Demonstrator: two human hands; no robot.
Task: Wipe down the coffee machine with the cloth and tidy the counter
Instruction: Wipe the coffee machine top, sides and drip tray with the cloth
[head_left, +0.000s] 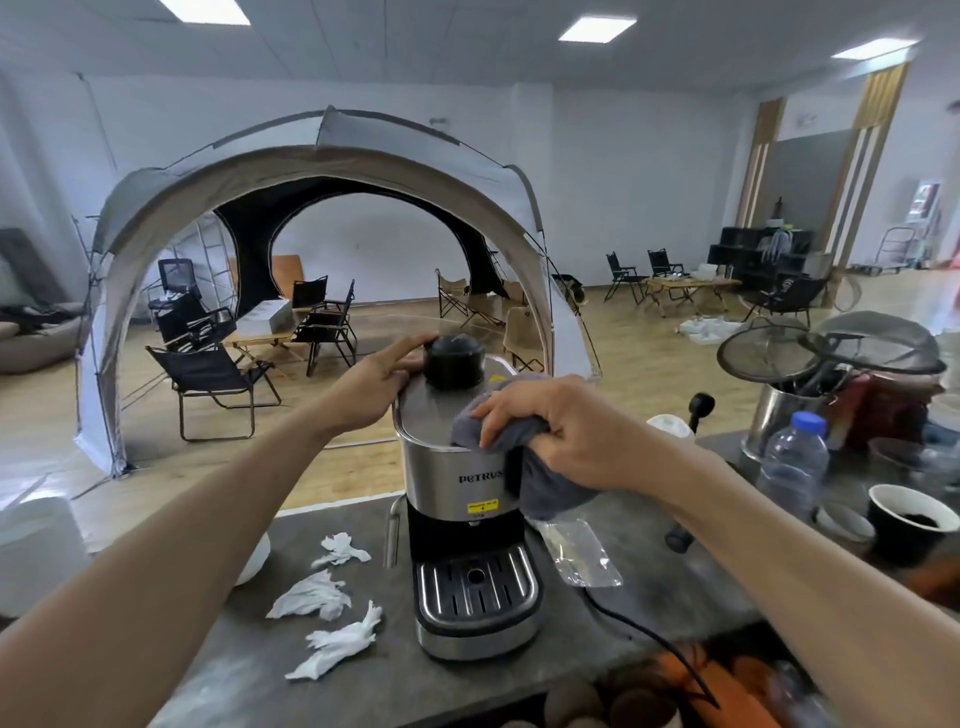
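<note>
A steel and black coffee machine (457, 483) stands in the middle of the grey counter (384, 680), a round black cap (453, 361) on its top. My left hand (382, 376) lies flat on the machine's top left edge, fingers beside the cap. My right hand (550, 421) grips a grey cloth (545, 483) bunched against the top right corner; part of the cloth hangs down the machine's right side. Three crumpled white tissues (311, 597) lie on the counter left of the machine.
A crushed clear plastic wrapper (582, 556) and the black power cord (649, 634) lie right of the machine. Further right stand a water bottle (792, 462), a black paper cup (909, 525), a steel pot with mesh strainers (789, 358) and a black-handled portafilter (698, 410). White bowl (257, 558) at left.
</note>
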